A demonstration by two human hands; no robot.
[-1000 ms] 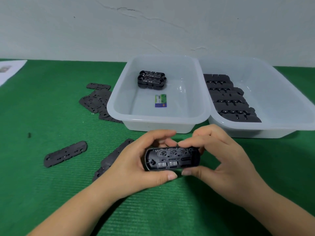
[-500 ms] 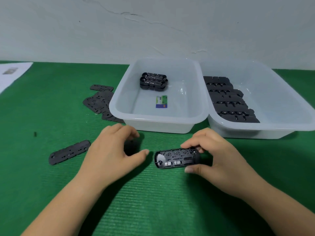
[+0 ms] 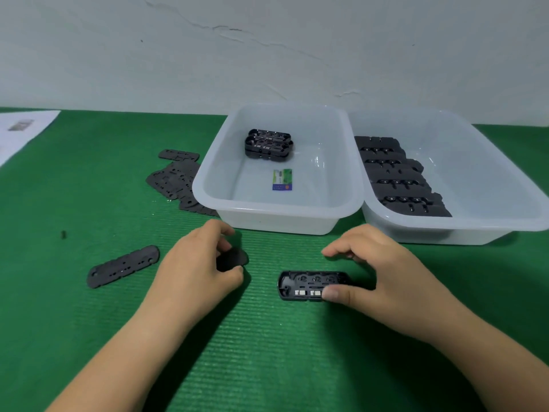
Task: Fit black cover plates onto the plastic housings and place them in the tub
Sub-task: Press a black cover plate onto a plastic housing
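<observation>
A black plastic housing (image 3: pixel 309 285) lies open side up on the green mat. My right hand (image 3: pixel 383 281) holds its right end, thumb on the near edge and fingers arched over the far side. My left hand (image 3: pixel 196 272) pinches the end of a black cover plate (image 3: pixel 233 258) on the mat, most of it hidden under the palm. Another cover plate (image 3: pixel 123 266) lies to the left. The middle tub (image 3: pixel 267 209) holds two stacked housings (image 3: pixel 267 147).
A pile of cover plates (image 3: pixel 175 179) lies left of the middle tub. The right tub (image 3: pixel 490 224) holds a row of black housings (image 3: pixel 398 179). A small green card (image 3: pixel 282 179) lies in the middle tub. White paper (image 3: pixel 20 132) sits at the far left.
My left hand let go of the housing, moved left and took hold of a cover plate. My right hand lowered the housing onto the mat.
</observation>
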